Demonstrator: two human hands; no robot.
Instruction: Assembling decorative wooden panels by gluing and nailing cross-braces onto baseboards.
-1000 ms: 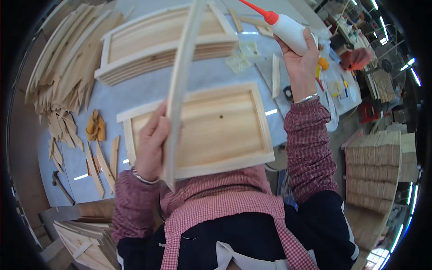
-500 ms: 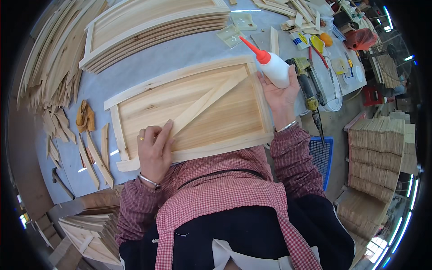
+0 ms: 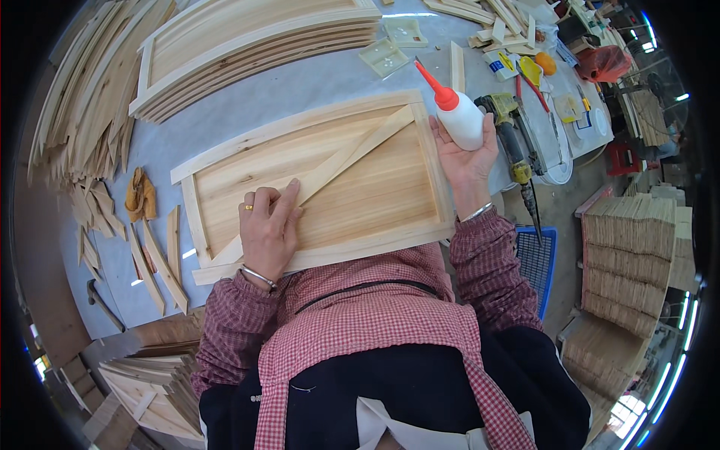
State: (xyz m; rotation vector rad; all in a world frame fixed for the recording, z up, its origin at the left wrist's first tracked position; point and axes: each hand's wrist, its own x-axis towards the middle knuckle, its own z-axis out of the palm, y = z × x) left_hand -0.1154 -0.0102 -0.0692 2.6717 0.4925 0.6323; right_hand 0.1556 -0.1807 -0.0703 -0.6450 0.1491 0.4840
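A rectangular wooden panel (image 3: 375, 214) with a raised frame lies in front of me, its near edge against my apron. A pale wooden strip (image 3: 367, 146) runs diagonally across it, from the upper right corner to the lower left. My left hand (image 3: 268, 225) is on the strip, fingers bent, with index finger and thumb at its two edges; part of the strip is hidden under the hand. Beside the panel's right end, my right hand (image 3: 466, 159) holds a white glue bottle (image 3: 460, 124). The bottle's red nozzle tilts up and left.
Framed panels (image 3: 262, 64) are stacked at the back. Many thin strips (image 3: 90, 82) pile up at the left, near brown gloves (image 3: 140, 195) and a hammer (image 3: 103, 306). A power drill (image 3: 514, 139) lies right of the bottle. A blue basket (image 3: 537, 262) stands below the table.
My left hand has shifted slightly right and up the panel, and the strip's lower left end now shows beyond it. The glue bottle has moved slightly right and stands more upright.
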